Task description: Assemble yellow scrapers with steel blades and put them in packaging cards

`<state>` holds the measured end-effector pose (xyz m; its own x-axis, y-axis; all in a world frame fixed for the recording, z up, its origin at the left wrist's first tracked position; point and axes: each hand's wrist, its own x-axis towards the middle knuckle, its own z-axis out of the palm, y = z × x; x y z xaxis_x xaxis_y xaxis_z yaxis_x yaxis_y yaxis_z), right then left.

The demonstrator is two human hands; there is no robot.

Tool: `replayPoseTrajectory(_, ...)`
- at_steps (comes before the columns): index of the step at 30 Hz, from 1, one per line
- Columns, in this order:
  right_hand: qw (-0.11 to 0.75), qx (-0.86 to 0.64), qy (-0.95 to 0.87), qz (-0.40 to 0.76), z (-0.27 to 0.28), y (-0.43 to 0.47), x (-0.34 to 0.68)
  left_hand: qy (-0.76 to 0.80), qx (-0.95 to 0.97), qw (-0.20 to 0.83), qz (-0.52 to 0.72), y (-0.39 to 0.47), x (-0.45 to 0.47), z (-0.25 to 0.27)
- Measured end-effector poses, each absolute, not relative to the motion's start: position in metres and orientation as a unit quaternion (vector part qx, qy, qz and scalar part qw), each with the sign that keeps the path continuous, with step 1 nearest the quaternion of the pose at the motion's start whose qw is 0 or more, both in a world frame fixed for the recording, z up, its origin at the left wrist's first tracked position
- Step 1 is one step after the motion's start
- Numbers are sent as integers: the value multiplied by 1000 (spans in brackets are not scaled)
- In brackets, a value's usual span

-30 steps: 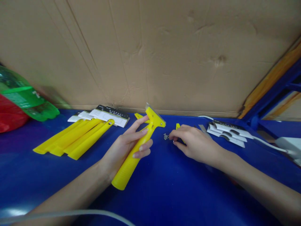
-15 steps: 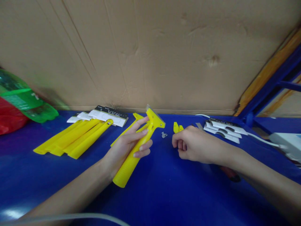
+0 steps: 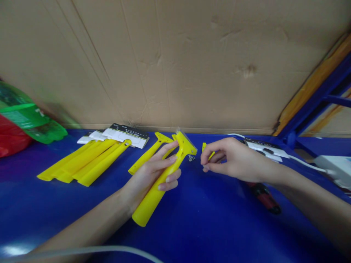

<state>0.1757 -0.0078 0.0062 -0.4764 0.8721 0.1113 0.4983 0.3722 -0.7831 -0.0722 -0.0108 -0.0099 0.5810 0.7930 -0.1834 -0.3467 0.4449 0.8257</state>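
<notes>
A yellow plastic scraper with a ribbed handle (image 3: 152,199) is held aslant above the blue tabletop (image 3: 205,226) by the left hand (image 3: 144,175). Its long axis is pointed from near left to far right, so that the broad head is turned toward the right hand (image 3: 238,157). A small gap is left between the head and the right fingertips, and within it a little heap of silvery metal pieces (image 3: 191,157) is partly hidden by the head. The handle is wrapped firmly by the left grip, with the forefinger laid along toward the head. The right grip is narrow — thumb and forefinger are brought almost together, and whether anything tiny is pinched there cannot be told. Beyond those fingers, small yellow plastic parts (image 3: 204,147) are partly covered. A second yellow scraper (image 3: 146,157) is laid just left of the held one.
</notes>
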Motion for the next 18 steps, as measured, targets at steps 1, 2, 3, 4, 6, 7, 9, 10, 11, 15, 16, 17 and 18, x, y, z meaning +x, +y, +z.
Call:
replayPoseTrajectory(1, 288, -426, -778, 360, 8, -8, 175, 290, 388, 804, 344, -12, -71, -10)
replayPoseTrajectory(2, 309, -416, -775, 361, 10, -8, 173, 291, 389, 809, 331, -13, -70, -10)
replayPoseTrajectory(3, 330, -408, -774, 355, 11, -7, 172, 289, 390, 814, 319, -13, -69, -10)
replayPoseTrajectory(4, 352, -405, -771, 343, 12, -7, 171, 286, 389, 819, 309, -14, -69, -11)
replayPoseTrajectory(6, 397, -405, -759, 320, 11, -5, 170, 269, 385, 830, 301, -14, -67, -13)
replayPoseTrajectory(7, 416, -407, -751, 312, 10, -4, 170, 257, 382, 835, 301, -14, -67, -14)
replayPoseTrajectory(9, 442, -407, -739, 304, 8, -1, 170, 240, 374, 844, 299, -14, -66, -18)
replayPoseTrajectory(10, 450, -405, -736, 303, 6, 0, 170, 235, 371, 848, 296, -14, -66, -19)
replayPoseTrajectory(11, 455, -401, -735, 304, 4, 0, 170, 231, 368, 851, 294, -14, -65, -21)
replayPoseTrajectory(15, 462, -385, -736, 309, -2, -1, 166, 210, 354, 859, 303, -15, -63, -27)
replayPoseTrajectory(16, 465, -383, -736, 308, -3, -2, 165, 207, 350, 861, 305, -15, -62, -28)
replayPoseTrajectory(17, 469, -381, -735, 306, -4, -3, 163, 206, 346, 864, 304, -16, -62, -28)
replayPoseTrajectory(18, 472, -378, -736, 304, -5, -4, 162, 207, 343, 866, 299, -16, -62, -27)
